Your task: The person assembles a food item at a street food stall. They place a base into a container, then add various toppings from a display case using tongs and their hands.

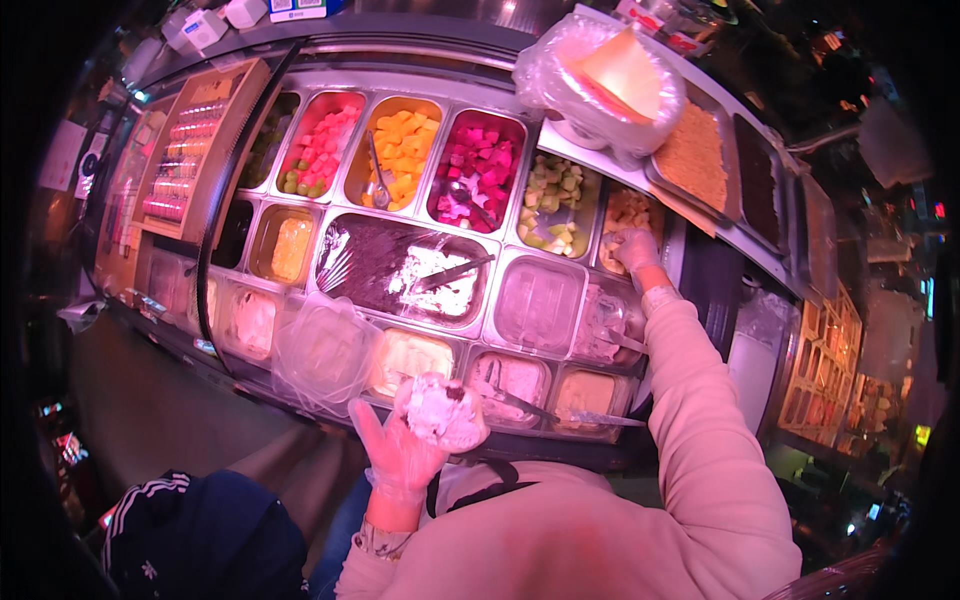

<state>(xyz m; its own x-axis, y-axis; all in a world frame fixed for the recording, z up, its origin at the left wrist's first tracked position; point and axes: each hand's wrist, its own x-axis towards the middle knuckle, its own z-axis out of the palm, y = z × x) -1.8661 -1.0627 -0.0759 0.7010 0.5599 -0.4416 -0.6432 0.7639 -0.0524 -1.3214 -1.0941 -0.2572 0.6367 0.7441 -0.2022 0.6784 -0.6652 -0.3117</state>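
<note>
My gloved left hand (400,440) is near the counter's front edge, closed round a ball of pale cream (443,415) with dark bits on top; any wrapper or cup beneath it is hidden. My right arm stretches to the back right. There my gloved right hand (634,251) dips with curled fingers into a tub of light brown pieces (628,210); what it pinches is hidden. Beside that tub lie green fruit cubes (552,195). A lidded clear tub (538,303) and a tub of greyish paste (608,312) are in front of it.
Tubs of magenta (485,150), yellow (408,140) and pink cubes (328,128) line the back. A dark tray (365,265) holds a spatula. Spoon handles stick out over the front right tubs. A bagged stack of sheets (625,80) stands behind. Another person's dark sleeve (205,535) is lower left.
</note>
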